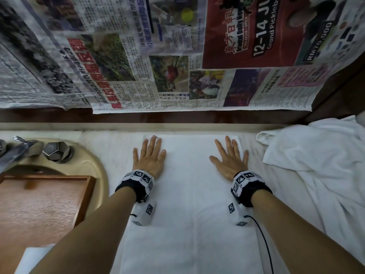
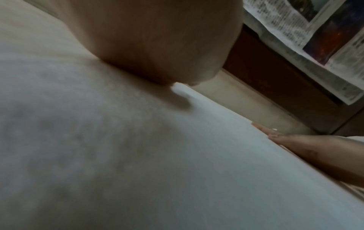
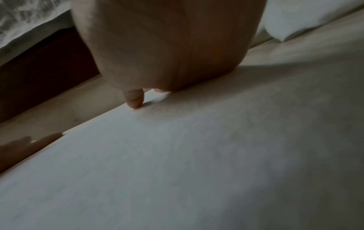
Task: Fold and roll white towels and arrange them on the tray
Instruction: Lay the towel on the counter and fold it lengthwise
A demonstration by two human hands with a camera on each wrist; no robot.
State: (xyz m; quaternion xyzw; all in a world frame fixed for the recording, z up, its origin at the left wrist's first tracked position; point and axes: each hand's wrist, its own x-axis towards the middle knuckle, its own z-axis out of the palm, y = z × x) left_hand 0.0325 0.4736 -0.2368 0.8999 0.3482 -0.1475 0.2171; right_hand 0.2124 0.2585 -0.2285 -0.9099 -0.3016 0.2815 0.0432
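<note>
A white towel (image 1: 189, 194) lies flat and folded into a long strip on the counter, running from the far edge toward me. My left hand (image 1: 149, 157) presses flat on its far left part, fingers straight and spread. My right hand (image 1: 230, 158) presses flat on its far right part in the same way. In the left wrist view the palm (image 2: 157, 40) rests on the towel (image 2: 138, 155), and the right hand's fingers (image 2: 307, 149) show at the right. In the right wrist view the palm (image 3: 169, 46) lies on the towel (image 3: 197, 155). A wooden tray (image 1: 39, 206) sits over the sink at the left.
A beige sink basin (image 1: 92, 169) with a metal tap (image 1: 21, 149) is at the left. A heap of loose white towels (image 1: 316, 161) lies at the right. Newspaper sheets (image 1: 177, 56) cover the wall behind the counter.
</note>
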